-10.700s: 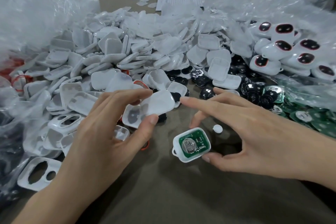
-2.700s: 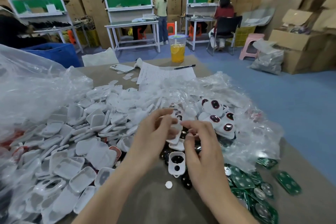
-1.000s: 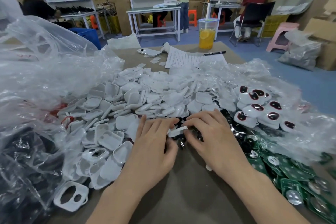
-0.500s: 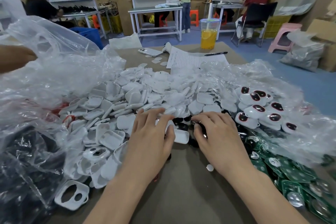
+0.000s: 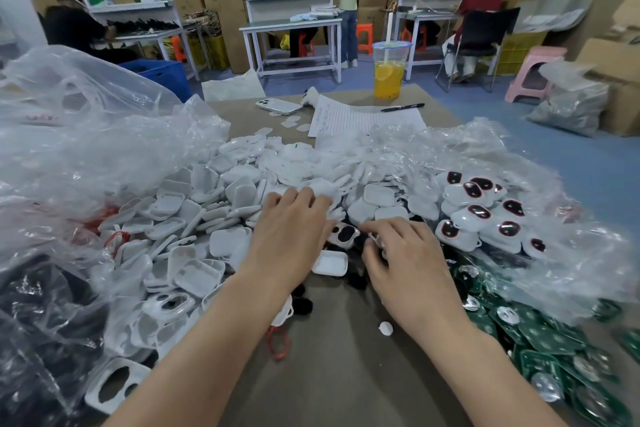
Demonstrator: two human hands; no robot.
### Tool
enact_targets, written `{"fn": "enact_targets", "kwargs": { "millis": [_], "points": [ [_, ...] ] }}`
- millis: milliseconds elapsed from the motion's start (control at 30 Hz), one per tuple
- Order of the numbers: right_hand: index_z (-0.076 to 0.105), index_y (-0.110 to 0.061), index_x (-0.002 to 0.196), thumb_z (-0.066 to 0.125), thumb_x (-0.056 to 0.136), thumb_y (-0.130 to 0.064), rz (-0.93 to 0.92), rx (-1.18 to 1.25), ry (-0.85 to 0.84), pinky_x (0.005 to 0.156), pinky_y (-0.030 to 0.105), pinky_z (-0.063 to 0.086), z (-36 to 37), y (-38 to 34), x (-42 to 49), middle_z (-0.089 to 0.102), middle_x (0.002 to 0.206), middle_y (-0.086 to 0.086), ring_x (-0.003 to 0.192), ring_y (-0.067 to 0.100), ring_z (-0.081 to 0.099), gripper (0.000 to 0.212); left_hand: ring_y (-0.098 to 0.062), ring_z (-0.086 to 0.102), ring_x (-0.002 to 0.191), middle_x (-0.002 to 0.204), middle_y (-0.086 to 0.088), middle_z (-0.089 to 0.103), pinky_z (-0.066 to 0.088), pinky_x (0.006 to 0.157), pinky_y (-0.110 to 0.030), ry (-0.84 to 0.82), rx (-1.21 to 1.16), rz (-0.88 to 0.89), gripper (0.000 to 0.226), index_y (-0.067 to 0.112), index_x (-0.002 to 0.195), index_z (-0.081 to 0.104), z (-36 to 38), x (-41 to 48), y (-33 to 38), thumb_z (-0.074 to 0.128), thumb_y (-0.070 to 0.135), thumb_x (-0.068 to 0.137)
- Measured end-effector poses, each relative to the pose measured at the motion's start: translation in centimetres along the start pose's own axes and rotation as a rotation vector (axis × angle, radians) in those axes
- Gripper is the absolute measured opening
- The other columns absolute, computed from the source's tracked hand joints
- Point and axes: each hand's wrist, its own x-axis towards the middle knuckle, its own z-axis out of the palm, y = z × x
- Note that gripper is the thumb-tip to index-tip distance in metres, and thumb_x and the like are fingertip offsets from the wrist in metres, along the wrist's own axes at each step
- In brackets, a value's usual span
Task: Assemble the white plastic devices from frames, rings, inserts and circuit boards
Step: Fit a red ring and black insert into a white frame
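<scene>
My left hand (image 5: pixel 291 236) lies palm down with its fingers stretched onto the heap of white shells (image 5: pixel 242 191). My right hand (image 5: pixel 403 255) has its fingers curled down among the black inserts (image 5: pixel 356 279); what they hold is hidden. Between my hands lies a white frame with a dark insert (image 5: pixel 343 234). Just in front of it, a closed white shell (image 5: pixel 330 263) rests on the table, touched by neither hand. Finished devices with red-ringed dark windows (image 5: pixel 481 215) are heaped at the right under clear plastic. Green circuit boards (image 5: pixel 540 333) spread at the near right.
A small white button (image 5: pixel 385 328) and a red ring (image 5: pixel 277 340) lie near my forearms. An open white frame (image 5: pixel 114 385) sits at the near left by bulky plastic bags (image 5: pixel 69 149). Far off stand a drink cup (image 5: pixel 388 73), paper (image 5: pixel 363 118), pen (image 5: pixel 401 107) and phone (image 5: pixel 278 107).
My left hand has slid forward off the white shell onto the heap. The shell now lies free on the table, and the frame with the dark insert shows between my hands.
</scene>
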Motion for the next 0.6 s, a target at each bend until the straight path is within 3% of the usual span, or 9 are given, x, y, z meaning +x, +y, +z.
{"fn": "enact_targets", "kwargs": {
  "millis": [167,267,300,433,500,600],
  "points": [
    [0.068,-0.023,0.118,0.056,0.097,-0.023,-0.007,0.006,-0.006,0.106,0.037,0.037,-0.1,0.2,0.1,0.068,0.114,-0.006,0.111,0.021,0.054,0.024,-0.017,0.065,0.086,0.092,0.004,0.074,0.035,0.090,-0.032,0.048,-0.258,-0.132,0.028,0.015,0.120,0.065,-1.5,0.1,-1.3,0.050,0.032,0.104],
    [0.069,-0.023,0.116,0.058,0.095,-0.019,-0.004,0.030,0.020,0.104,0.040,0.040,-0.3,0.2,0.0,0.069,0.111,-0.005,0.108,0.022,0.056,0.024,-0.006,0.058,0.065,0.067,0.009,0.066,0.041,0.076,-0.030,-0.001,-0.457,-0.252,0.023,0.016,0.108,0.066,-2.1,0.1,-1.9,0.051,0.033,0.102],
    [0.070,-0.022,0.115,0.060,0.094,-0.017,-0.006,0.039,0.032,0.103,0.041,0.042,-0.3,0.2,0.0,0.069,0.110,-0.004,0.106,0.023,0.057,0.024,-0.009,0.059,0.066,0.069,0.009,0.065,0.043,0.076,-0.032,-0.001,-0.480,-0.272,0.022,0.017,0.106,0.066,-2.2,0.1,-2.0,0.052,0.033,0.101],
    [0.069,-0.021,0.118,0.059,0.095,-0.015,-0.043,0.077,0.061,0.105,0.037,0.041,-0.3,0.2,0.1,0.068,0.112,-0.005,0.109,0.018,0.054,0.026,-0.015,0.051,0.108,0.112,0.009,0.057,0.037,0.090,-0.029,0.088,-0.502,-0.289,0.017,0.019,0.105,0.065,-3.0,-0.7,-2.0,0.057,0.033,0.100],
    [0.068,-0.022,0.119,0.057,0.098,-0.016,-0.054,0.198,0.081,0.104,0.026,0.039,-0.5,-0.1,0.1,0.067,0.114,-0.010,0.111,0.009,0.051,0.024,-0.011,0.053,0.107,0.108,0.016,0.057,0.039,0.084,-0.024,0.141,-0.600,-0.293,0.011,0.027,0.101,0.061,-3.5,-1.6,-1.7,0.058,0.037,0.099],
    [0.067,-0.036,0.115,0.053,0.102,-0.032,0.082,0.643,-0.047,0.090,0.008,0.040,-1.2,-0.6,0.2,0.069,0.111,-0.022,0.109,-0.007,0.057,0.019,-0.003,0.056,0.101,0.101,0.020,0.060,0.044,0.082,-0.020,0.284,-0.637,-0.179,0.010,0.027,0.097,0.063,-3.5,-3.9,-0.3,0.059,0.037,0.098]
  ]
}}
